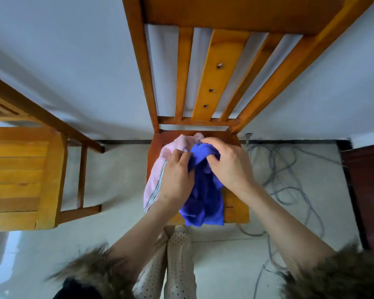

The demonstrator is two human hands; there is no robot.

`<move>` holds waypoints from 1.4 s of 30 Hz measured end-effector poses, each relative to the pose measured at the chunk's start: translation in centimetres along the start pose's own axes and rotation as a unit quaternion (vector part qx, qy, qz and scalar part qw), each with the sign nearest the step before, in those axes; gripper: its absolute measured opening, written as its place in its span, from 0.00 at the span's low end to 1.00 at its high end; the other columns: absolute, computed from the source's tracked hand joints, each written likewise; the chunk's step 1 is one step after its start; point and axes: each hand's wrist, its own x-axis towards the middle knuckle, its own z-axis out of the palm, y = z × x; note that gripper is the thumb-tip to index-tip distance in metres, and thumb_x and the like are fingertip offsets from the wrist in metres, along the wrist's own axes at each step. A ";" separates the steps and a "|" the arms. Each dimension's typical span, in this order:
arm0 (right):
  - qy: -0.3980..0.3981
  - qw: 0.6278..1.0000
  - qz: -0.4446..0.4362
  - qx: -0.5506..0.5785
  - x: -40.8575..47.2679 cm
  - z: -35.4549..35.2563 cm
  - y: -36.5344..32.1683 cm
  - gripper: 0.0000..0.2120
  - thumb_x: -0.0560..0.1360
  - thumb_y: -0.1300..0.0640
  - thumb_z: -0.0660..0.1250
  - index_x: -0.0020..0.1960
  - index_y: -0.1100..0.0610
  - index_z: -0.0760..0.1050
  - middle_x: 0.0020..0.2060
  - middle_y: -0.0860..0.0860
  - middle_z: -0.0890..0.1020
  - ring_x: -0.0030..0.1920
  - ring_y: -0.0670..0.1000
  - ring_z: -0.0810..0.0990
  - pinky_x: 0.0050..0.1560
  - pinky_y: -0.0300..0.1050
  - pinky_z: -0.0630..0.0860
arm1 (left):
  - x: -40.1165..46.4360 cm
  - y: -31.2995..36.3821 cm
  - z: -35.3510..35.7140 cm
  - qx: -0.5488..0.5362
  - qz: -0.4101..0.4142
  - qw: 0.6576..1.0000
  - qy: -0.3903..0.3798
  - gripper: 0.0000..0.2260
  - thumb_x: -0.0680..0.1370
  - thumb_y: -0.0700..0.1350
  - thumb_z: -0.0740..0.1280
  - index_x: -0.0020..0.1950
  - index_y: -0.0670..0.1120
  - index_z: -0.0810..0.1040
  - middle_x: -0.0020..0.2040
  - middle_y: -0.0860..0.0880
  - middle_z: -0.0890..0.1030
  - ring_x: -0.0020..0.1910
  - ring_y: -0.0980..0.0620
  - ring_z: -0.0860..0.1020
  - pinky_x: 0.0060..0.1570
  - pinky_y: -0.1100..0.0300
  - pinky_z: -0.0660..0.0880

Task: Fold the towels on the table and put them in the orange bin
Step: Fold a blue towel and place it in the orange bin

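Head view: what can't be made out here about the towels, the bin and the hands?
- Orange bin: not in the frame.
- Pink towel: partly covered by the left hand and the blue towel.
- Blue towel: bunched, so any fold is unreadable.
- Right hand: fingertips buried in blue cloth.
- Chair seat: mostly covered by towels.

Two towels [203, 197] lie side by side on the chair [235, 208], under both hands [203, 167].

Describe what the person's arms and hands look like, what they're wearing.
Both forearms are bare up to thick, shaggy brown fur cuffs at the bottom of the view. The left hand and right hand wear no gloves, and no rings or watch can be seen. The fingers are uncovered.
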 end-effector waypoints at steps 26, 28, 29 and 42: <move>0.138 0.944 -0.301 -0.013 -0.1 -22.4 -37.3 0.13 0.79 0.57 0.58 0.60 0.51 0.77 0.42 0.54 0.80 0.44 0.57 0.77 0.40 0.46 0.71 | -19.7 7.0 -44.9 0.004 0.042 0.886 0.462 0.10 0.76 0.37 0.62 0.49 0.45 0.83 0.40 0.56 0.80 0.39 0.63 0.73 0.38 0.82 0.63; 0.154 0.935 -0.320 -0.005 -1.4 -21.1 -41.9 0.13 0.79 0.58 0.58 0.58 0.53 0.78 0.42 0.54 0.80 0.42 0.56 0.76 0.38 0.44 0.68 | -23.4 5.2 -48.5 0.009 0.035 0.866 0.498 0.08 0.76 0.39 0.64 0.47 0.46 0.83 0.36 0.60 0.77 0.37 0.63 0.73 0.38 0.79 0.64; 0.161 0.931 -0.327 0.004 -2.2 -20.2 -44.2 0.12 0.79 0.58 0.58 0.56 0.55 0.78 0.42 0.54 0.80 0.41 0.55 0.76 0.37 0.43 0.66 | -25.3 4.0 -50.1 0.025 0.022 0.862 0.507 0.07 0.76 0.42 0.65 0.47 0.47 0.83 0.36 0.58 0.77 0.38 0.61 0.73 0.37 0.75 0.64; 0.067 0.924 -0.365 0.096 -13.2 -5.5 -69.6 0.09 0.77 0.65 0.55 0.56 0.63 0.70 0.53 0.60 0.76 0.50 0.60 0.76 0.41 0.46 0.69 | -50.1 -14.4 -62.4 0.139 -0.128 0.789 0.585 0.11 0.78 0.36 0.59 0.51 0.43 0.80 0.48 0.52 0.73 0.45 0.56 0.70 0.46 0.73 0.60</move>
